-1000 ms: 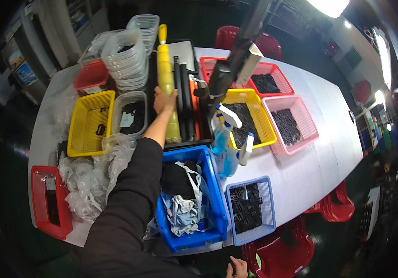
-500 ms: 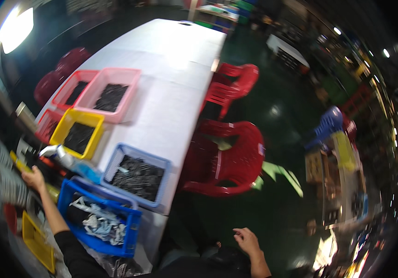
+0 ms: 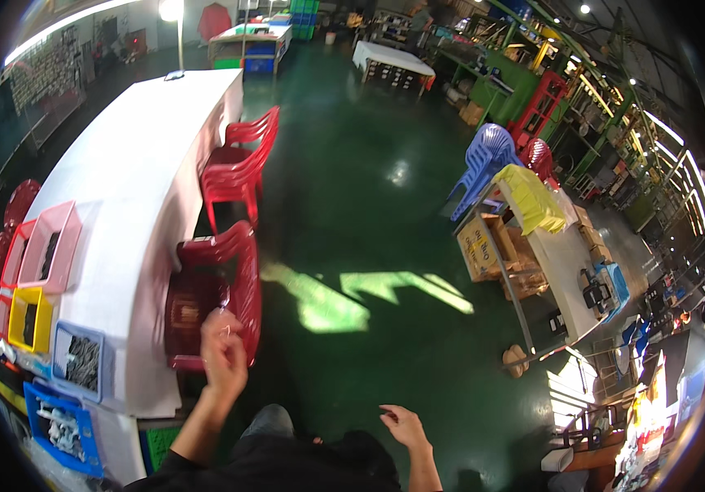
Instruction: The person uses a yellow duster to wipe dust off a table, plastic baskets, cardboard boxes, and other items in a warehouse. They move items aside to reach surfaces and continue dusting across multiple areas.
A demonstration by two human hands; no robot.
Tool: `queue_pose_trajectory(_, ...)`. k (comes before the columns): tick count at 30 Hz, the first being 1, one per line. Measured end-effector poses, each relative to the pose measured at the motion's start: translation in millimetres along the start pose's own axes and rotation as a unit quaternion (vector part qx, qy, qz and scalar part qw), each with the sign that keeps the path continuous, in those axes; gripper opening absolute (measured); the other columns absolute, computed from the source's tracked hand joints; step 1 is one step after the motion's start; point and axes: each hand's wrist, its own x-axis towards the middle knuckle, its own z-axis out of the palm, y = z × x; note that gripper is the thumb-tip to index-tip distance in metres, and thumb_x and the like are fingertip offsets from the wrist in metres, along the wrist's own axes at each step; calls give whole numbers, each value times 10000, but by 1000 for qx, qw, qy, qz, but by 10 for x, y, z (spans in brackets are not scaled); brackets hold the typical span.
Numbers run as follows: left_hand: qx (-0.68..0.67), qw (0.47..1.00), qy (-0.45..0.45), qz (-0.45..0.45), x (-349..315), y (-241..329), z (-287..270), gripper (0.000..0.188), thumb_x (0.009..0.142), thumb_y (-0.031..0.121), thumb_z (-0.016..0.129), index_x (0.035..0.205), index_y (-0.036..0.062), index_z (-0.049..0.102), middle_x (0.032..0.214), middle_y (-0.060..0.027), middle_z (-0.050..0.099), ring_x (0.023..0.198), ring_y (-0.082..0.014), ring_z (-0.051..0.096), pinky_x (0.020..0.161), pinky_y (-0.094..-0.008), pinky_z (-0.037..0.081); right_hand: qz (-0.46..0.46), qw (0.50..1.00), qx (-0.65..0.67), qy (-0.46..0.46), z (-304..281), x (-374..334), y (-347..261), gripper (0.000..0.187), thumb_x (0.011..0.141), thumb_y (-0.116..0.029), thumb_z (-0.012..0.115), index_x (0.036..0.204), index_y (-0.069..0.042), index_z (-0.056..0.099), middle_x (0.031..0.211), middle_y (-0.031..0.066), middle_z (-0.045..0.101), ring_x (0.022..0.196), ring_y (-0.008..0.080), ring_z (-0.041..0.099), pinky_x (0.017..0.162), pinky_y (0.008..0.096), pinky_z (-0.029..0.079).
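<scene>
My left hand (image 3: 223, 354) is raised in front of the dark red plastic armchair (image 3: 246, 271), its fingers bent and smeared by motion. Whether it holds anything does not show clearly. Lower down, my right hand (image 3: 404, 425) hangs over the green floor with its fingers loosely apart and nothing in them. To the left, the white table (image 3: 123, 156) carries a blue basket (image 3: 100, 361) of dark pieces, a yellow basket (image 3: 43, 328) and a pink basket (image 3: 67, 246). At the near left sits a deeper blue crate (image 3: 88, 443) with pale, crumpled pieces.
Red stacked chairs (image 3: 242, 168) stand along the table's right side. Over to the right are stacked blue chairs (image 3: 484, 156), a workbench (image 3: 561, 271) with a yellow cover (image 3: 530, 197), and cardboard boxes (image 3: 479, 246) under it. A white-topped table (image 3: 389, 57) stands farther off.
My view has swung right and up, so the table and baskets now sit farther left. My left hand has left the yellow item among the containers and come in front of the red chair.
</scene>
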Motion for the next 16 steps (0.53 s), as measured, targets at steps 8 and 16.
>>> queue_pose_trajectory(8, 9, 988, -155, -7, 1009, -1098, 2293, 485, 773, -126, 525, 1244, -17, 484, 1128, -172, 613, 884, -255, 661, 721, -300, 527, -91, 996, -19, -9, -1067, 3186, 265, 314, 888, -244, 649, 1190, -159, 655, 947, 99, 700, 873, 215, 671, 788, 310, 521)
queue_pose_trajectory(16, -97, 982, -161, 2, 3410, -1975, 5134, 506, 853, -107, 463, 1342, 8, 401, 1162, -159, 569, 866, -209, 643, 724, -306, 529, 409, 883, 200, 112, -1747, 4882, 2170, 328, 872, -151, 644, 1190, -73, 647, 931, 53, 707, 830, 153, 669, 704, 277, 537)
